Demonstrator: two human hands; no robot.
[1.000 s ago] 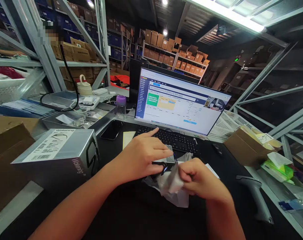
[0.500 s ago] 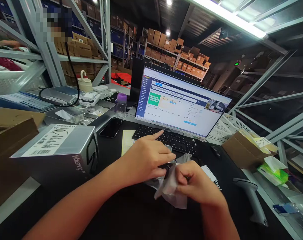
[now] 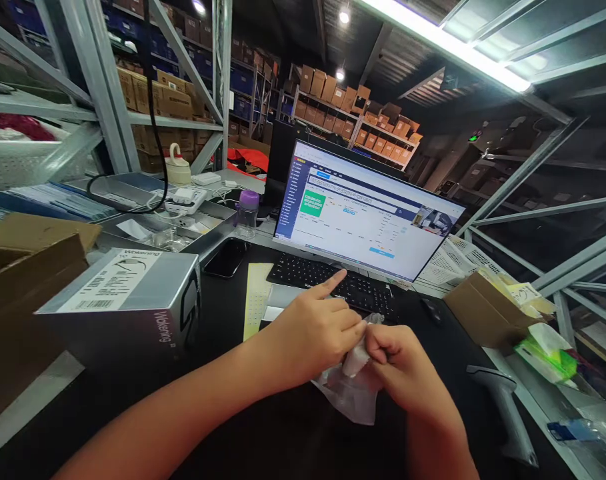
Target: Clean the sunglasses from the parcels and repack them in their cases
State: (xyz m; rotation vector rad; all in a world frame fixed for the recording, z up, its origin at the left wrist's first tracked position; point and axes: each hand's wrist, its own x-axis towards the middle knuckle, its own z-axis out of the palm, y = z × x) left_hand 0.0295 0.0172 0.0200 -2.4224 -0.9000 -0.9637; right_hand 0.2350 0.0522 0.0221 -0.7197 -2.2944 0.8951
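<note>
A translucent plastic bag (image 3: pixel 353 397) hangs between my two hands over the black desk mat. My right hand (image 3: pixel 395 360) is closed, its fingers pinching the bag's upper right part. From the left, my left hand (image 3: pixel 317 333) reaches to the bag; its index finger points out over the keyboard (image 3: pixel 307 270) and its other fingers are curled at the bag's edge. What lies under those fingers is hidden. Partly behind my left hand, a silver-grey flat box (image 3: pixel 280 300) rests on a yellow sheet (image 3: pixel 255 287).
A large grey box (image 3: pixel 117 333) and an open carton (image 3: pixel 33 287) stand at the left. Behind the keyboard is a monitor (image 3: pixel 363 207). A phone (image 3: pixel 226 258) lies left of it; a scanner (image 3: pixel 505 407), mouse (image 3: pixel 431 311) and carton (image 3: pixel 487 310) are at the right.
My left hand has moved slightly right and up against the bag, uncovering more of the flat box. A dark thing seen between my hands is now hidden. The whole view has shifted slightly.
</note>
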